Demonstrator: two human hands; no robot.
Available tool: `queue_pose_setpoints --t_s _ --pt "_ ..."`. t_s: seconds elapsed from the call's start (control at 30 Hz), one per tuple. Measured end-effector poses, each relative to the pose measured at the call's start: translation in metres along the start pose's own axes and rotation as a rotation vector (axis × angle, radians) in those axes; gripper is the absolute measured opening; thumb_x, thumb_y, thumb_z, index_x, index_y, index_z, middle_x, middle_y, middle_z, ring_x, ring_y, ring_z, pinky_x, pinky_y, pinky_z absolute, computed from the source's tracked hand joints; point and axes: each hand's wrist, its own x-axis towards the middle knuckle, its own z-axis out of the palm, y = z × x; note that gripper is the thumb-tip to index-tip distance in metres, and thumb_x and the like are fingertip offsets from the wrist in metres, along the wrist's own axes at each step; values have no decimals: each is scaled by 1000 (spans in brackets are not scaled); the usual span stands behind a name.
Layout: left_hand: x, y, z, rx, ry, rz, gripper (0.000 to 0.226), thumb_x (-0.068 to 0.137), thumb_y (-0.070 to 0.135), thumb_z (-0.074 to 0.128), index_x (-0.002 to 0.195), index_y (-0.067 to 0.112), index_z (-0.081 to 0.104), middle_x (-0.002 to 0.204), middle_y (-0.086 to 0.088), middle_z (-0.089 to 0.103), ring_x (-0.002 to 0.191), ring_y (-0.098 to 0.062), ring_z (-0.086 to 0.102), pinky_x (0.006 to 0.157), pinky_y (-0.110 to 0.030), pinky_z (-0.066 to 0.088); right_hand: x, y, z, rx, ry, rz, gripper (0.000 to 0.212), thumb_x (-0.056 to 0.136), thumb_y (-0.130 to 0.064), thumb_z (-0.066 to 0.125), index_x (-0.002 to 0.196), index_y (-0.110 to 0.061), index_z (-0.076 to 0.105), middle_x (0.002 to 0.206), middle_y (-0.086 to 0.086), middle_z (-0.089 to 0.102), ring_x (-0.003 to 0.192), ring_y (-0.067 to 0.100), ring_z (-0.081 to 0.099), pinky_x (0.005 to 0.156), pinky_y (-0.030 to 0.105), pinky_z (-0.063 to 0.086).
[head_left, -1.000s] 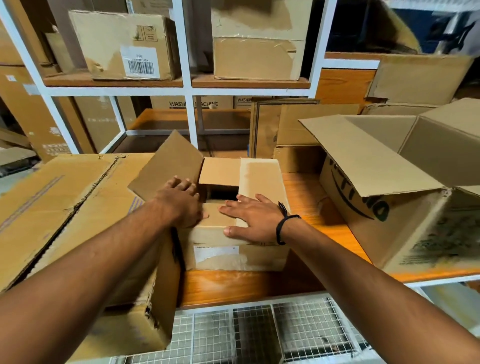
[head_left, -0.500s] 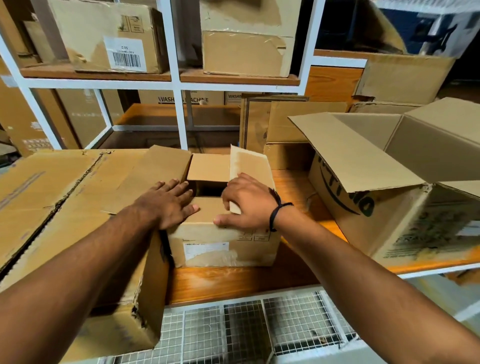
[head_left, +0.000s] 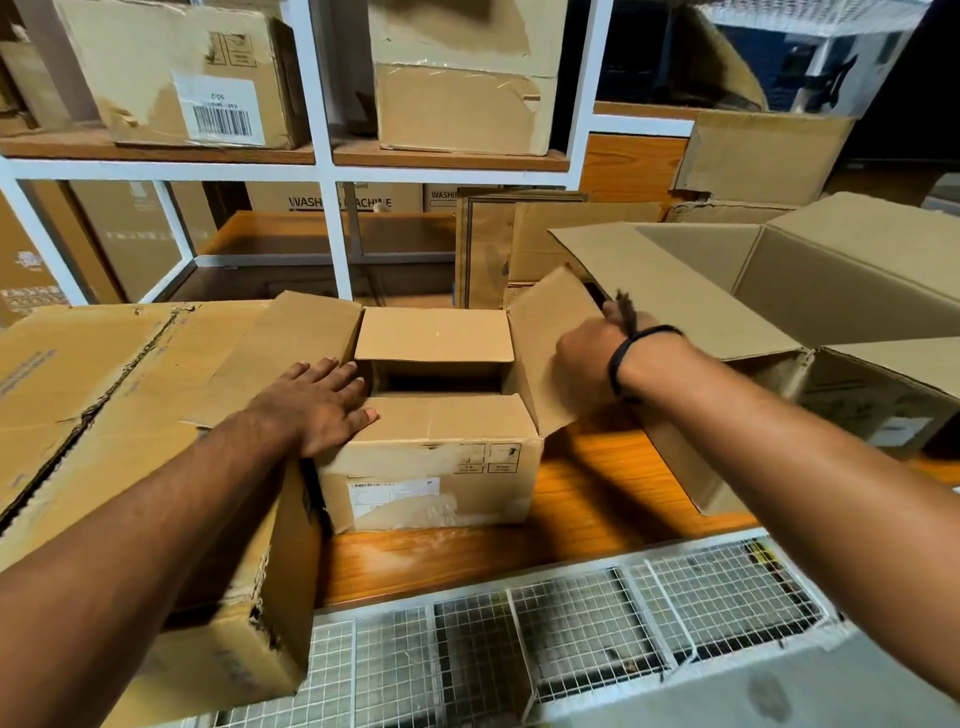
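A small cardboard box with a white label stands on the wooden shelf board in front of me, its top flaps partly open. My left hand lies flat with straight fingers on the box's left flap and near flap. My right hand, a black band on its wrist, is at the box's right flap, which stands tilted up and outward. The fingers are blurred and hidden behind the flap, so the grip does not show.
A large worn carton presses against the small box's left side. A big open box stands to the right, its flap reaching toward my right hand. Shelves behind hold more cartons. A white wire grid runs below the shelf edge.
My right hand left the near flap and swung the right flap up and outward. The left flap went down flat under my left hand. The camera moved closer.
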Motion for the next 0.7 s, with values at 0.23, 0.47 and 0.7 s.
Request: queue_pose_setpoints --t_s 0.23,0.47,0.7 --pt "0 1 -1 -16 0 -13 72 92 64 8 151 25 1 159 1 -10 147 -20 -11 119 -42 -3 28 -44 64 424 -55 175 87 89 -68 30 150 -6 17 153 23 20 139 40 24 113 50 21" --pt "1 1 0 -28 8 -21 74 91 66 9 151 25 2 160 1 -8 147 -20 -10 118 -42 -2 36 -53 91 1164 -50 82 67 93 -31 45 150 -14 14 142 16 43 122 33 49 102 43 43" --pt "-2 0 -4 -99 29 -6 74 91 66 10 151 23 4 160 1 -6 147 -19 -8 119 -41 -1 34 -47 95 1362 -32 -33 53 96 -20 44 146 -19 26 137 8 48 119 23 48 100 39 42"
